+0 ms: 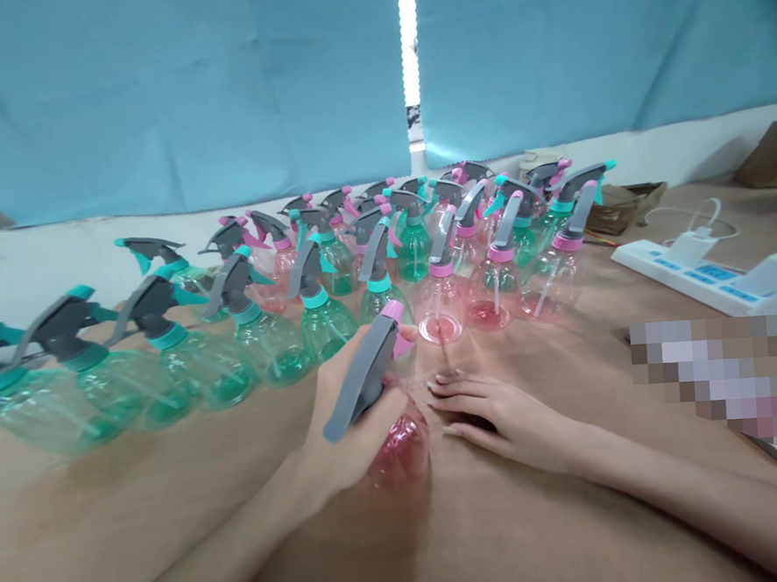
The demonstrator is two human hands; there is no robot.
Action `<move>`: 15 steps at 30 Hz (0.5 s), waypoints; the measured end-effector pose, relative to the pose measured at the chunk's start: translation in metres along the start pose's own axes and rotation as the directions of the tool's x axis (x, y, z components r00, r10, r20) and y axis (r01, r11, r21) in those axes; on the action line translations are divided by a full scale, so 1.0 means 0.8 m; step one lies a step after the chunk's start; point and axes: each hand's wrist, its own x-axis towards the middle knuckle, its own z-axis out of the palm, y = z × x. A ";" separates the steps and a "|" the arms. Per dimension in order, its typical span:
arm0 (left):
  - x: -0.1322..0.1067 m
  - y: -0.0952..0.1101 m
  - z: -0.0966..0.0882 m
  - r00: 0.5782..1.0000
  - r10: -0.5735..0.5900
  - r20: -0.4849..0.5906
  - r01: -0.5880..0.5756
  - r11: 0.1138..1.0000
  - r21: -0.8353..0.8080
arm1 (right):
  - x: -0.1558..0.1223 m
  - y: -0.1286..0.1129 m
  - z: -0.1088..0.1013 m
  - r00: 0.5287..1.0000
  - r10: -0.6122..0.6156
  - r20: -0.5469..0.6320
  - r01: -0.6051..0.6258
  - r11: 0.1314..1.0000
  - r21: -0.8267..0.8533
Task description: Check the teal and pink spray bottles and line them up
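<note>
My left hand [343,417] is wrapped round a pink translucent spray bottle [402,448] with a grey trigger head [364,376] and a pink nozzle, standing on the brown table [508,529]. My right hand [494,412] lies flat on the table just right of the bottle, fingers stretched out and together, holding nothing. Just beyond both hands stand rows of spray bottles: green ones [273,342] to the left, pink ones [494,293] to the right.
A white power strip [683,269] with a plugged-in cable lies at the right. A blurred patch [723,376] covers something beside it. Cardboard boxes [620,206] sit at the back right. Blue curtains [185,93] hang behind the table.
</note>
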 end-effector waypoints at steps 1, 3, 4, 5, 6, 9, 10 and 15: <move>0.000 0.001 -0.001 1.000 0.002 0.013 -0.002 1.000 0.000 | 0.000 0.000 0.000 1.000 -0.002 -0.005 0.002 1.000 0.007; 0.001 0.002 -0.003 1.000 0.007 0.023 -0.007 1.000 0.005 | 0.000 0.000 0.000 1.000 -0.003 -0.012 0.003 1.000 0.023; 0.002 0.003 -0.003 1.000 0.007 0.021 -0.007 1.000 0.008 | 0.000 -0.001 0.000 1.000 0.000 -0.014 0.001 1.000 0.028; 0.002 0.004 -0.004 1.000 0.004 0.020 -0.005 1.000 0.010 | 0.000 -0.001 0.000 1.000 0.002 -0.015 -0.002 1.000 0.029; 0.003 0.004 -0.004 1.000 0.004 0.018 -0.004 1.000 0.008 | 0.000 -0.001 0.000 1.000 0.003 -0.014 -0.002 1.000 0.028; 0.003 0.006 -0.004 1.000 -0.006 0.021 0.006 1.000 -0.001 | 0.000 -0.001 0.000 1.000 0.002 -0.018 -0.001 1.000 0.031; 0.003 0.006 -0.003 1.000 -0.013 0.024 0.013 1.000 -0.002 | 0.000 -0.001 0.000 1.000 0.001 -0.022 0.000 0.999 0.036; 0.005 0.005 -0.003 0.999 -0.027 0.021 0.028 0.999 -0.033 | 0.000 0.000 0.001 1.000 -0.004 -0.027 0.006 0.999 0.048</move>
